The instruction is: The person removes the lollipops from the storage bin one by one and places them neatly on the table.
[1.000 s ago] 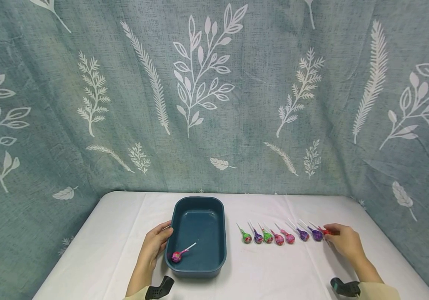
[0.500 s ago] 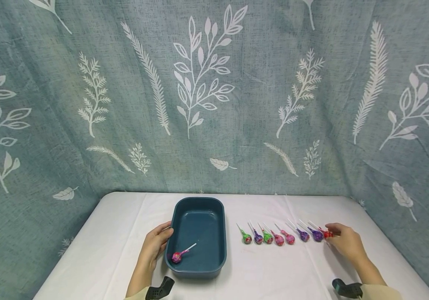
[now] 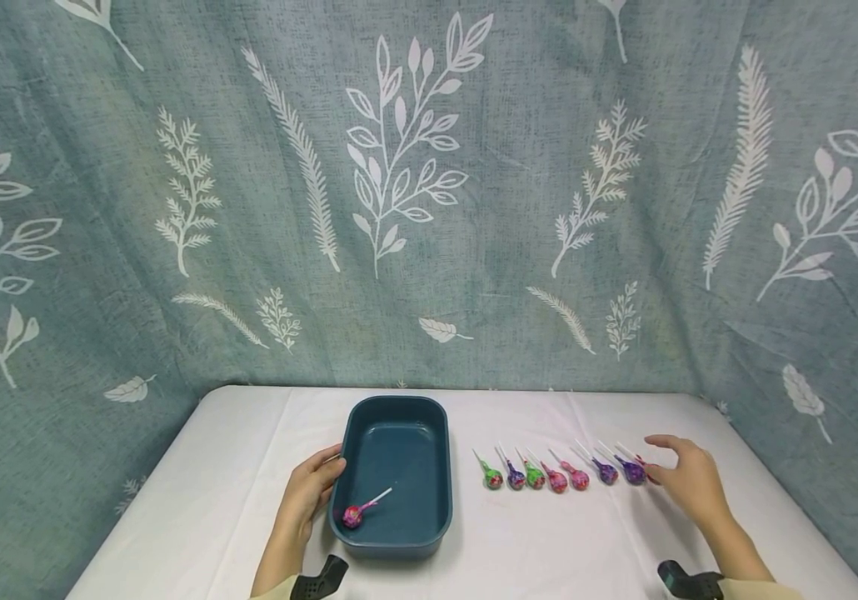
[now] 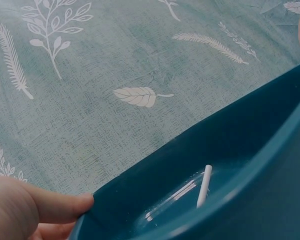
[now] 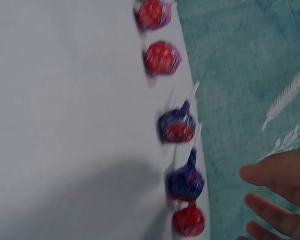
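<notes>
My left hand holds the left rim of a dark teal rectangular bin; in the left wrist view its thumb lies over the rim, the fingers outside. A pink-wrapped lollipop rests inside the bin, stick towards the back right. At the right end of a lollipop row, my right hand hovers with thumb and index finger spread apart. A red lollipop lies beside a purple lollipop, and the right hand's fingers stand clear of both in the right wrist view.
Several lollipops stretch leftward in the row, among them a green one, a pink one and another purple one. They lie on a white-covered table. A leaf-patterned teal curtain hangs behind the table.
My right hand has let go of the red lollipop, its thumb and index finger parting. The red lollipop stays at the row's right end. The left hand and bin have not moved.
</notes>
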`<action>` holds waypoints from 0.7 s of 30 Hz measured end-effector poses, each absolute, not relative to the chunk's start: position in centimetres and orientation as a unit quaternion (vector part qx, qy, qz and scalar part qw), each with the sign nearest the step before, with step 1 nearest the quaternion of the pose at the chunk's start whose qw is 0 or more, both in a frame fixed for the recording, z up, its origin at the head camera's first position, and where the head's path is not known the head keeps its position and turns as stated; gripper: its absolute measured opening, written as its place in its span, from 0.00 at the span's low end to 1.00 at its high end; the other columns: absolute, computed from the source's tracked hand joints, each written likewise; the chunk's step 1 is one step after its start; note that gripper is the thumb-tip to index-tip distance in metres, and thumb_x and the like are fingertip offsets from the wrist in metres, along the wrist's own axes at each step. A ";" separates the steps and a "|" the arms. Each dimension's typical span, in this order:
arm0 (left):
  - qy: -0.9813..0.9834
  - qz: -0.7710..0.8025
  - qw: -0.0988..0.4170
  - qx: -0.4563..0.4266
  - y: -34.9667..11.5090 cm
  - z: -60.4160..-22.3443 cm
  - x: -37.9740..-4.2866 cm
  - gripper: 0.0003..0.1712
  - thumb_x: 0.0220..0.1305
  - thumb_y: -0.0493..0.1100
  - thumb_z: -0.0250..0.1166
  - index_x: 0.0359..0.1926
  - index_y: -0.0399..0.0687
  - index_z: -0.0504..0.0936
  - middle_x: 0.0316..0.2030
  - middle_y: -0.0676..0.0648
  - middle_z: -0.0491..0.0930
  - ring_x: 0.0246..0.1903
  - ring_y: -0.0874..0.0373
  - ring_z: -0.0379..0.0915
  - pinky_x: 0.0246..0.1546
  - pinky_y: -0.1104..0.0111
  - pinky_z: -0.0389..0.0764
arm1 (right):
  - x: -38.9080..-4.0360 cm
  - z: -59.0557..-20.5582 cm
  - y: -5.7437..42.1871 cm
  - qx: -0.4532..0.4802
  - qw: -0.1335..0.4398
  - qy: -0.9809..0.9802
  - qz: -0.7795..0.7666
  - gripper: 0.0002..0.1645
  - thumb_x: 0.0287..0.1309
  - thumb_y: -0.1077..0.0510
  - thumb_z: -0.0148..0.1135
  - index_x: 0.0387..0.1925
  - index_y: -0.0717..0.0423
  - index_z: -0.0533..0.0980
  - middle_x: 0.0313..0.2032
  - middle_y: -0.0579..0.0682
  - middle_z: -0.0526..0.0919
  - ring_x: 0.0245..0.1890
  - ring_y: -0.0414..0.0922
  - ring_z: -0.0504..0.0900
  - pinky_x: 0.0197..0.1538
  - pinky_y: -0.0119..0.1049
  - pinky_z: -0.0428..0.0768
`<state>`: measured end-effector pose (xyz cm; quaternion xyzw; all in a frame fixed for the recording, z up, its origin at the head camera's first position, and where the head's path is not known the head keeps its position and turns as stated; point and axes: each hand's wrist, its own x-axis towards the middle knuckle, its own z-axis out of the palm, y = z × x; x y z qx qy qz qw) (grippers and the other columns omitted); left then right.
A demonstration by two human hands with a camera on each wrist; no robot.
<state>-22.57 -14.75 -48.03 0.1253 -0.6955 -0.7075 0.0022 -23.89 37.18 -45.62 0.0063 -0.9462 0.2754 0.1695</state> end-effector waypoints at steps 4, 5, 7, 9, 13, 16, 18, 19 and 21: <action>-0.698 -0.705 0.003 0.125 -14.8 -48.1 -22.6 0.25 0.67 0.40 0.60 0.61 0.32 0.72 0.56 0.32 0.75 0.53 0.42 0.76 0.50 0.58 0.78 | -23.9 -45.0 35.3 0.032 0.196 -0.936 0.290 0.23 0.49 0.68 0.68 0.49 0.69 0.77 0.50 0.75 0.74 0.50 0.72 0.70 0.49 0.67 0.66; -0.698 -0.705 0.004 0.126 -14.8 -48.1 -22.6 0.25 0.67 0.40 0.60 0.61 0.32 0.73 0.56 0.32 0.75 0.52 0.42 0.76 0.50 0.58 0.78 | -23.9 -44.9 34.8 0.039 0.196 -0.934 0.297 0.23 0.50 0.68 0.68 0.50 0.69 0.77 0.51 0.74 0.75 0.51 0.71 0.70 0.50 0.66 0.67; -0.698 -0.705 0.004 0.126 -14.7 -48.1 -22.6 0.25 0.67 0.41 0.60 0.61 0.33 0.73 0.56 0.32 0.75 0.52 0.42 0.76 0.50 0.58 0.78 | -24.0 -44.7 33.8 0.055 0.189 -0.929 0.312 0.22 0.51 0.68 0.67 0.50 0.67 0.77 0.52 0.72 0.76 0.52 0.69 0.71 0.50 0.65 0.69; -0.697 -0.706 0.004 0.125 -14.7 -48.1 -22.6 0.25 0.67 0.41 0.60 0.61 0.33 0.73 0.56 0.32 0.75 0.52 0.42 0.76 0.51 0.58 0.77 | -24.2 -44.4 32.8 0.074 0.179 -0.925 0.326 0.22 0.52 0.69 0.67 0.51 0.66 0.77 0.52 0.69 0.77 0.53 0.67 0.71 0.51 0.64 0.71; -0.696 -0.707 0.002 0.126 -14.7 -48.1 -22.7 0.25 0.67 0.41 0.60 0.62 0.33 0.72 0.56 0.32 0.75 0.53 0.42 0.76 0.52 0.57 0.77 | -24.5 -44.0 30.7 0.110 0.160 -0.918 0.345 0.22 0.52 0.68 0.68 0.51 0.63 0.78 0.51 0.63 0.79 0.54 0.64 0.72 0.52 0.62 0.70; -0.696 -0.707 0.000 0.127 -14.8 -48.2 -22.7 0.26 0.67 0.41 0.60 0.62 0.33 0.72 0.57 0.32 0.75 0.53 0.42 0.76 0.51 0.57 0.77 | -24.9 -43.8 28.8 0.133 0.154 -0.912 0.356 0.22 0.51 0.68 0.68 0.51 0.61 0.79 0.51 0.60 0.80 0.54 0.62 0.72 0.52 0.61 0.70; -0.696 -0.707 0.000 0.126 -14.8 -48.2 -22.7 0.26 0.67 0.41 0.60 0.62 0.33 0.72 0.57 0.32 0.75 0.53 0.42 0.75 0.51 0.58 0.77 | -25.1 -43.5 27.4 0.149 0.149 -0.908 0.363 0.22 0.51 0.68 0.68 0.50 0.59 0.79 0.50 0.58 0.81 0.55 0.61 0.72 0.53 0.60 0.70; -0.697 -0.706 0.000 0.126 -14.8 -48.2 -22.7 0.26 0.67 0.41 0.60 0.62 0.33 0.72 0.57 0.32 0.75 0.53 0.42 0.75 0.51 0.58 0.77 | -25.2 -43.4 26.7 0.156 0.146 -0.907 0.364 0.22 0.51 0.68 0.68 0.50 0.59 0.79 0.50 0.57 0.81 0.55 0.60 0.72 0.53 0.60 0.70; -0.697 -0.706 -0.001 0.124 -14.8 -48.2 -22.6 0.26 0.67 0.41 0.60 0.62 0.33 0.72 0.56 0.32 0.74 0.53 0.42 0.75 0.50 0.58 0.78 | -25.4 -43.1 25.1 0.167 0.136 -0.905 0.366 0.22 0.51 0.68 0.69 0.50 0.58 0.80 0.50 0.55 0.81 0.55 0.59 0.72 0.54 0.60 0.70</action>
